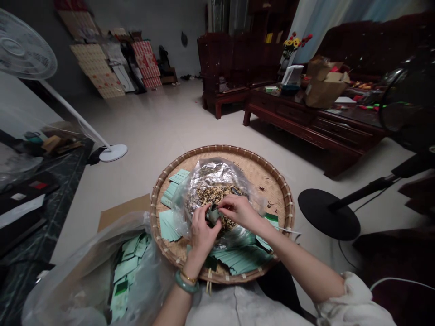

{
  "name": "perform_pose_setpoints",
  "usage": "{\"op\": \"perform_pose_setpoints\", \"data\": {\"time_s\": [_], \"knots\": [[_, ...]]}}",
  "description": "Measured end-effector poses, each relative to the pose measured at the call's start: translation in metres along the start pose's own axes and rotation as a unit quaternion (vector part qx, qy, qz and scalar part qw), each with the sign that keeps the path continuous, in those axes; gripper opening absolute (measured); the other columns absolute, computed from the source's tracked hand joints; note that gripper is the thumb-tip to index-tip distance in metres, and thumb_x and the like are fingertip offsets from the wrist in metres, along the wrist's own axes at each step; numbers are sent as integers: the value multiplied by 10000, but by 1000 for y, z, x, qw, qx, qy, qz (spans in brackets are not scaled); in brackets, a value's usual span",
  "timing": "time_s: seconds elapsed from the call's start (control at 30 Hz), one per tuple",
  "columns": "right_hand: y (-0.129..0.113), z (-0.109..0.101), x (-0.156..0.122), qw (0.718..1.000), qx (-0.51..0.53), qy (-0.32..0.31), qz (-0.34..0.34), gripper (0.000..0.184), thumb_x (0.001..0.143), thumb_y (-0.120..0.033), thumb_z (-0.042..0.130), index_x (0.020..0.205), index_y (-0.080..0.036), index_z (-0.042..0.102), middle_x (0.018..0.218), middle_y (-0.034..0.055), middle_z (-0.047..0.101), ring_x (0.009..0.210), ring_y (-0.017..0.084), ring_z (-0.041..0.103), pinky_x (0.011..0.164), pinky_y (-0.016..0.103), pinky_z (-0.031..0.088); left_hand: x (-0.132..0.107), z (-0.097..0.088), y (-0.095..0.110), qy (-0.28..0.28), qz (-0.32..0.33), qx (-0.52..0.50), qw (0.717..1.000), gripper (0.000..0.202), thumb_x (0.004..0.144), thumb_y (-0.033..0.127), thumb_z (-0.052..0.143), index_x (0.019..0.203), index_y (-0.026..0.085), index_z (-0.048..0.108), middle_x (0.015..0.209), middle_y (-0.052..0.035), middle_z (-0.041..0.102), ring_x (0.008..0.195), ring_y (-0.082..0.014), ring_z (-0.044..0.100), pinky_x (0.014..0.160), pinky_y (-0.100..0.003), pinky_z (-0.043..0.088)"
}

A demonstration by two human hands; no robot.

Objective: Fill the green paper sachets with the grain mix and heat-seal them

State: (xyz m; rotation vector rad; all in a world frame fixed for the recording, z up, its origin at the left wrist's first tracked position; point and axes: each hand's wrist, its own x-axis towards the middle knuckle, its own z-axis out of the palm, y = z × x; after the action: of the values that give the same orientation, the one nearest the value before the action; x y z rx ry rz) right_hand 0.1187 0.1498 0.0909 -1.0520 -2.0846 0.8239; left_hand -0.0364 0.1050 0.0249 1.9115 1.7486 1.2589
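Head view: bamboo tray (258,168) on tiled floor (163,122), carved wooden table (285,106) beyond.

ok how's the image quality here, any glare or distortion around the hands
In the head view, the wide lens bends the room, stretching the standing fan at left; the foil liner throws bright glare; the left hand and right hand look fairly sharp; the far corners fall dim.
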Motion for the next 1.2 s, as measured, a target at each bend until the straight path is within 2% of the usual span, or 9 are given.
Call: {"op": "perform_pose_setpoints", "data": {"time_s": [0.27, 0.33, 0.43, 0.57, 0.73, 0.9, 1.0, 1.1, 1.2], "knots": [[2, -11, 6, 982, 121, 128, 61, 126, 809, -267, 590, 844, -174, 666, 821, 50, 664, 732, 156, 627, 648, 274, 513, 0, -5, 6, -3, 5, -19, 1000, 525, 728, 169, 629, 1225, 217, 467, 1067, -83, 535, 1013, -236, 548, 887, -411, 477], [1, -13, 6, 985, 115, 110, 65, 159, 807, -287, 595, 903, -179, 662, 920, 67, 658, 768, 159, 629, 658, 278, 521, 0, -4, 6, 0, 3, -19, 1000, 538, 722, 170, 636, 1230, 220, 467, 1064, -81, 526, 1003, -233, 550, 882, -405, 480], [-4, -11, 3, 993, 80, 41, 71, 241, 796, -304, 625, 1000, -179, 653, 1026, 87, 635, 760, 149, 620, 639, 268, 510, -2, -3, 5, 2, -5, -15, 1000, 534, 729, 194, 642, 1235, 211, 469, 1049, -83, 518, 981, -228, 556, 859, -390, 487], [-8, -2, -3, 997, 28, -13, 69, 125, 800, -219, 612, 884, -166, 688, 830, 49, 684, 707, 145, 613, 650, 258, 475, -4, -2, 5, 0, -2, -4, 1000, 541, 723, 210, 653, 1236, 204, 481, 1005, -79, 523, 960, -233, 555, 839, -393, 486], [2, -1, -5, 995, 61, 0, 79, 114, 799, -165, 573, 812, -161, 686, 766, 29, 695, 696, 142, 622, 633, 238, 464, 1, -9, -2, -24, 3, -27, 999, 495, 656, 267, 731, 1127, 227, 584, 1045, -81, 558, 1034, -261, 527, 900, -446, 444], [7, -10, -7, 991, 111, 26, 74, 121, 809, -167, 538, 829, -166, 658, 769, 21, 672, 669, 134, 608, 594, 233, 465, 9, -15, -10, -114, -93, -184, 972, 390, 650, 230, 722, 1026, 196, 624, 986, -61, 666, 914, -213, 613, 830, -373, 483], [3, -15, -10, 995, 90, -13, 47, 164, 839, -191, 518, 901, -179, 670, 859, 40, 673, 704, 134, 600, 590, 227, 453, 11, -12, -7, -104, -157, -260, 947, 373, 608, 236, 734, 956, 161, 622, 915, -57, 686, 842, -196, 637, 776, -336, 501], [0, -17, -13, 997, 29, -66, 20, 223, 811, -302, 613, 996, -187, 659, 877, 48, 666, 721, 148, 590, 601, 235, 436, 11, -10, 0, -90, -175, -290, 937, 359, 590, 255, 745, 911, 154, 620, 895, -60, 693, 818, -189, 643, 750, -318, 508], [3, -18, -14, 998, -15, -55, 25, 164, 820, -318, 613, 850, -166, 668, 769, 36, 645, 687, 147, 570, 615, 243, 417, 10, -12, 2, -100, -183, -293, 933, 392, 579, 256, 758, 935, 154, 628, 904, -62, 695, 805, -185, 644, 724, -306, 513]]}}
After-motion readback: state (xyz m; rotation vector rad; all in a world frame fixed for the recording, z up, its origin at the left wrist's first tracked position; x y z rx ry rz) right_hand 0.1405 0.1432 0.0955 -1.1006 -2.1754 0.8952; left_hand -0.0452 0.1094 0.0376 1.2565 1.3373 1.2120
